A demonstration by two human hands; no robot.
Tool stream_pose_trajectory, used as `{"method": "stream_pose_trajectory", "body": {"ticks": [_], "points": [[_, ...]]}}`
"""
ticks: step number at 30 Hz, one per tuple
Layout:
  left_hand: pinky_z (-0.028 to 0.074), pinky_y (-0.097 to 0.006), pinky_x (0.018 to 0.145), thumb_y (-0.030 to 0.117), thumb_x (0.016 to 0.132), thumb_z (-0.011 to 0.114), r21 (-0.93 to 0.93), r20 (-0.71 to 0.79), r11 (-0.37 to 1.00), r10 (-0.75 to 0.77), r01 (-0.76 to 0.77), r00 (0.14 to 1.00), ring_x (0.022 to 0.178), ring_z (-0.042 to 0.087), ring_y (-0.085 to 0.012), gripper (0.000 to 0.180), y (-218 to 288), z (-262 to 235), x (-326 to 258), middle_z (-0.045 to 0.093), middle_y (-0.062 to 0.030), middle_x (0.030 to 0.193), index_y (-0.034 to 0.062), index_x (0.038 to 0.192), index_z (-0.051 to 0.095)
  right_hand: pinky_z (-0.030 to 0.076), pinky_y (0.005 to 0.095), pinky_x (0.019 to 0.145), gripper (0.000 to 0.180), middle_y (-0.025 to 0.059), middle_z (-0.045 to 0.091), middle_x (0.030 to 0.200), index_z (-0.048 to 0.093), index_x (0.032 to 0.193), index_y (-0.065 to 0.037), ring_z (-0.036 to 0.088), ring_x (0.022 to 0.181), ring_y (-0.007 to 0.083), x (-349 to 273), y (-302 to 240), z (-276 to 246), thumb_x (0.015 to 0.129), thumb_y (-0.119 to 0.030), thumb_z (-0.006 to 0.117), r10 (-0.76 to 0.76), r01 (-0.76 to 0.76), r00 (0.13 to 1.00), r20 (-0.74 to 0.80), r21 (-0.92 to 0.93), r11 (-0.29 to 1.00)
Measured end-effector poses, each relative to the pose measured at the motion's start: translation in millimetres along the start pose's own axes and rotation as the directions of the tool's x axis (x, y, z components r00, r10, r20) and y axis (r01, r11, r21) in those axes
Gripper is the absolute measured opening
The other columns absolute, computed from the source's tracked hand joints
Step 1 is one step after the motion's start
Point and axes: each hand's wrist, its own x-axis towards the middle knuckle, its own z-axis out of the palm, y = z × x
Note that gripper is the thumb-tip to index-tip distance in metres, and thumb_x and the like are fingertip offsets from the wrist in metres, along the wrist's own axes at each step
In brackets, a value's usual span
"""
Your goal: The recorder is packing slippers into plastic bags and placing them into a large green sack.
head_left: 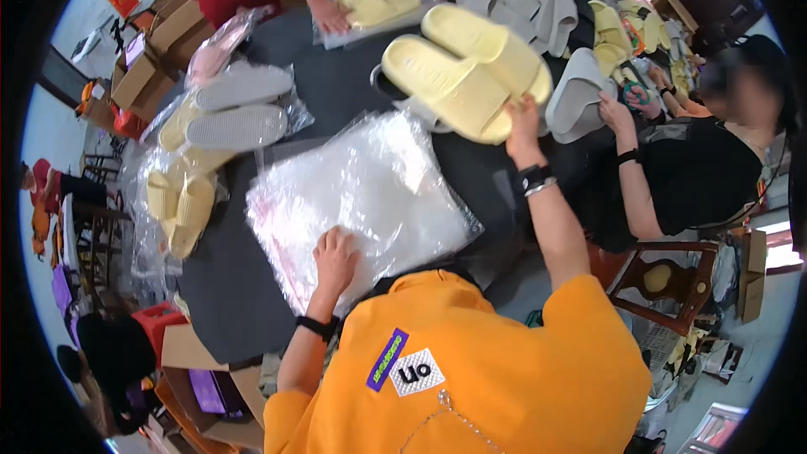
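My right hand grips a pair of pale yellow slippers by one end, held up over the far right part of the table. Below and to the left lies a stack of clear plastic bags, wrinkled and shiny. On its near left corner rests my left hand, fingers apart, holding nothing. Left of the stack are grey slippers in clear bags, soles up, and bagged yellow slippers. Just right of my right hand, a co-worker's hand holds a grey slipper.
A dark cloth covers the table. Across it, another person's hand presses bagged yellow slippers. Grey slippers pile up at the far right. Cardboard boxes stand at the far left, a wooden chair at right.
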Motion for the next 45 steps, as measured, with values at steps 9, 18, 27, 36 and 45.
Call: {"method": "stream_pose_trajectory", "body": {"ticks": [9, 18, 27, 36, 45], "points": [[0.028, -0.048, 0.097, 0.017, 0.074, 0.067, 0.0, -0.066, 1.0, -0.024, 0.024, 0.998, 0.122, 0.034, -0.0374, 0.043, 0.2, 4.2, 2.5, 0.039, -0.016, 0.132, 0.0139, 0.115, 0.053, 0.028, 0.0361, 0.103, 0.086, 0.0158, 0.026, 0.142, 0.009, 0.144, -0.006, 0.03, 0.126, 0.0243, -48.4, 46.9, 10.4, 0.081, -0.018, 0.066, 0.233, -0.018, 0.835, 0.499, -0.399, 0.917], [0.015, -0.056, 0.102, 0.043, 0.079, 0.061, -0.246, -0.291, 0.709, -0.704, 0.661, 0.647, 0.132, 0.014, -0.0441, 0.077, -62.3, -24.8, -0.9, 0.016, -0.0244, 0.144, 0.015, 0.14, 0.023, 0.027, 0.0328, 0.104, 0.078, 0.0236, 0.028, 0.141, 0.013, 0.142, 0.0, 0.031, 0.129, 0.0265, -107.7, 83.9, -0.2, 0.082, -0.019, 0.06, 0.611, -0.163, 0.622, 0.489, -0.683, 0.712], [0.021, -0.055, 0.1, 0.042, 0.077, 0.061, -0.275, -0.15, 0.57, -0.821, 0.774, 0.551, 0.13, 0.023, -0.0392, 0.075, -71.7, -24.4, 12.6, 0.023, -0.0204, 0.142, 0.0092, 0.136, 0.03, 0.025, 0.0439, 0.106, 0.101, 0.0286, 0.017, 0.142, 0.004, 0.141, 0.0, 0.025, 0.129, 0.0422, -119.0, 143.9, -4.3, 0.072, -0.032, 0.07, 0.393, 0.376, 0.72, 0.572, -0.798, 0.471], [0.016, -0.052, 0.102, 0.008, 0.071, 0.062, 0.165, -0.458, 0.879, -0.333, 0.447, 0.824, 0.129, 0.023, -0.0378, 0.051, -68.7, -35.0, 13.1, 0.022, -0.0164, 0.144, 0.016, 0.12, 0.051, 0.037, 0.0375, 0.088, 0.045, 0.0153, 0.048, 0.11, 0.05, 0.109, -0.006, 0.044, 0.107, 0.0298, -134.7, 72.9, 25.5, 0.07, -0.017, 0.069, 0.228, 0.361, 0.792, 0.566, -0.735, 0.573], [0.028, -0.054, 0.099, 0.004, 0.073, 0.057, 0.296, -0.007, 0.947, -0.124, 0.12, 0.992, 0.131, 0.025, -0.0369, 0.071, -78.0, -29.9, 41.8, 0.022, -0.0126, 0.146, 0.0314, 0.135, 0.037, 0.025, 0.0478, 0.103, 0.08, 0.0209, 0.027, 0.141, 0.031, 0.137, -0.011, 0.025, 0.13, 0.0379, -138.9, 90.5, 81.7, 0.071, -0.031, 0.07, 0.19, 0.809, 0.355, 0.915, -0.403, 0.428]]}}
